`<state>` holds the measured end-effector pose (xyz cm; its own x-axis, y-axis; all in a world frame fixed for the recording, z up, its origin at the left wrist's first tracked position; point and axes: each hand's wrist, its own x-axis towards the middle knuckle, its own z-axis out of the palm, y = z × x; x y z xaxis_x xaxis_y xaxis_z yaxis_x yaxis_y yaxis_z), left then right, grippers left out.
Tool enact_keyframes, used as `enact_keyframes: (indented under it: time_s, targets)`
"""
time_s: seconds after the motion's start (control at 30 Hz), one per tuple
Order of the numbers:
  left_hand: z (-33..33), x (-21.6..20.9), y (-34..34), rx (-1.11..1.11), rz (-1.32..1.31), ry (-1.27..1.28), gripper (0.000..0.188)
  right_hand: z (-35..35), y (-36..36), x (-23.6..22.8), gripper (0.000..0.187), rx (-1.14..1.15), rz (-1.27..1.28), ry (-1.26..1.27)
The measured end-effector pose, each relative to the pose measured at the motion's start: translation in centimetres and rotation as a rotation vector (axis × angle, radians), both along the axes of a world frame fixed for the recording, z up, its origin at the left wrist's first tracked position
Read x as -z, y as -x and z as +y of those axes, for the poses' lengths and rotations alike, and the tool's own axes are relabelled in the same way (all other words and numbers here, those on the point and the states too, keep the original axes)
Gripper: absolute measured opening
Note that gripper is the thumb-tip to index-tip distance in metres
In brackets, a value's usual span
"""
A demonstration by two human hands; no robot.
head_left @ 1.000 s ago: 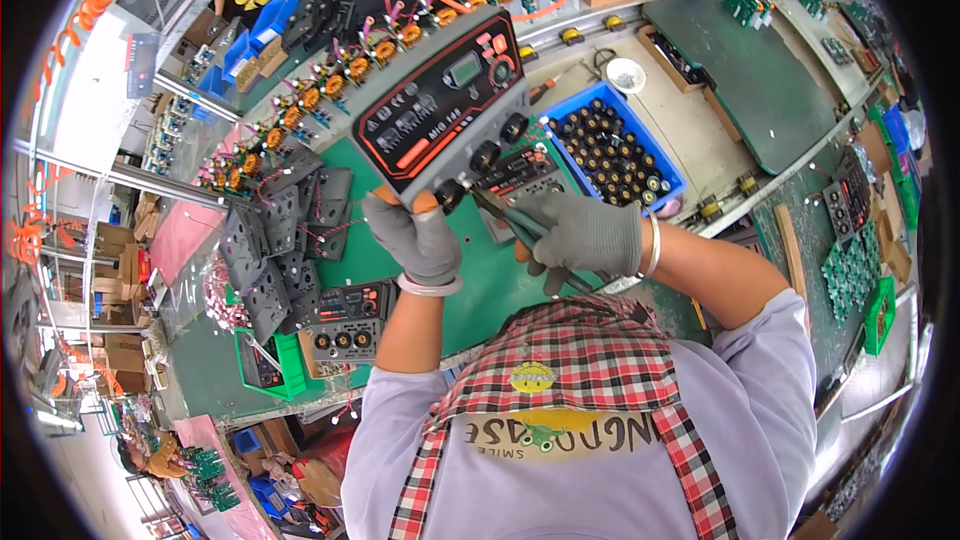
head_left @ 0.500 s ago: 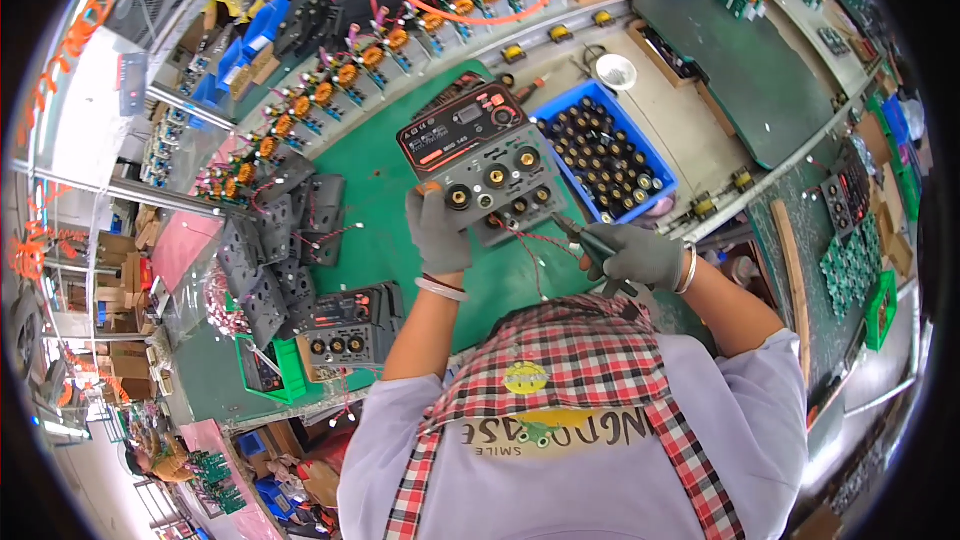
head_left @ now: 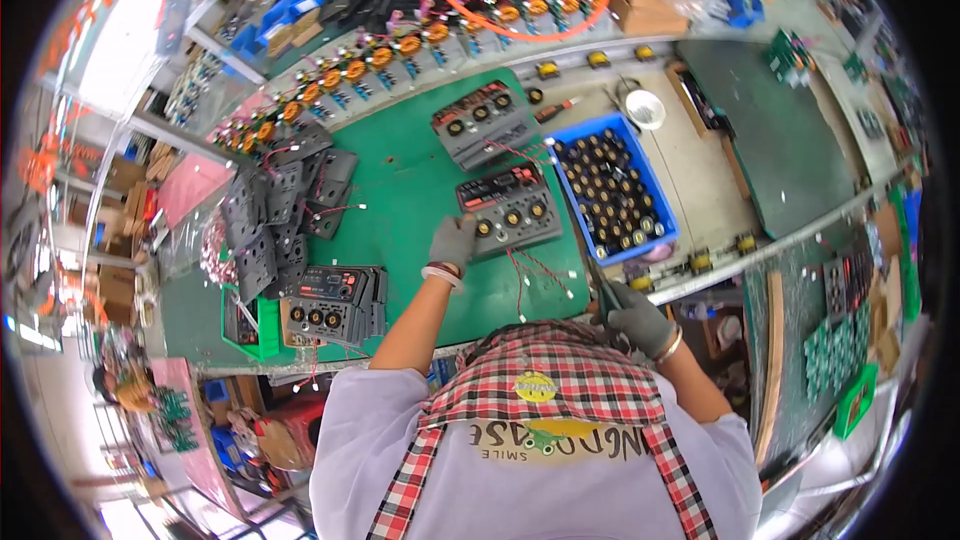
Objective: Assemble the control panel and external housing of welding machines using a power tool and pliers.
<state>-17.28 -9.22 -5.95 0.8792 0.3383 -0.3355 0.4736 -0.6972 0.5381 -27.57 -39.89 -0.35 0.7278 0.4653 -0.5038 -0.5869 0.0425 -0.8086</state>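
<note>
Left hand [head_left: 453, 243], grey glove: fingers at the left end of the grey panel unit [head_left: 513, 218], touching it. Can't tell if they pinch it or just rest there. Unit sits on the green worktop [head_left: 395, 210], black-and-red label face to the far side, three brass-centred sockets on the near side. Thin twisted wires [head_left: 540, 275] with white plugs run out from its near edge across the worktop.

Right hand [head_left: 640, 320], grey glove: fingers wrapped around a dark hand tool [head_left: 604, 292], near the worktop's front edge, well apart from the unit. Tool points away from the body, toward the blue bin [head_left: 638, 251]. Bin is full of round black connectors [head_left: 610, 190] with brass centres.

Second panel unit [head_left: 482, 128] sits just beyond the first, similar sockets. Orange-handled screwdriver [head_left: 558, 110] beside it, white round dish [head_left: 644, 110] further right. Left side of worktop: heap of dark plates [head_left: 262, 262], and nearer the body a stack of panel units [head_left: 330, 312] next to a green tray [head_left: 267, 328].
</note>
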Motion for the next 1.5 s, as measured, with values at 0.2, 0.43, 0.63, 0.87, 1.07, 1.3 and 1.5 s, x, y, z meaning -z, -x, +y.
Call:
enact_keyframes:
  time_s: [0.2,0.43,0.63,0.87,1.07,1.3,1.5]
  targets:
    - [0.4,-0.6,0.8,-0.001,0.053,-0.088,0.043,0.0,-1.0,1.3,0.055,-0.129,-0.138,0.036]
    - [7.5,-5.9,6.2,-0.058,-0.251,-0.455,0.036,1.6,-1.3,1.5,0.065,-0.006,0.319,-0.308]
    - [24.5,-8.9,14.3,-0.345,-0.058,-0.587,0.035,4.9,0.6,1.7,0.070,-0.116,0.329,-0.245]
    - [34.6,-3.8,15.6,0.159,0.146,-0.543,0.051,11.0,3.0,2.3,0.069,-0.072,0.296,-0.275]
    - [32.7,-6.2,14.3,0.165,0.218,-0.305,0.060,18.6,4.8,2.2,0.062,-0.222,0.126,-0.064]
    - [31.2,-8.2,15.4,0.067,0.147,-0.226,0.067,20.7,7.6,0.9,0.062,-0.062,0.159,-0.152]
    - [31.4,-7.9,15.1,-0.108,0.066,0.077,0.062,21.9,6.3,-1.4,0.060,-0.075,0.131,-0.089]
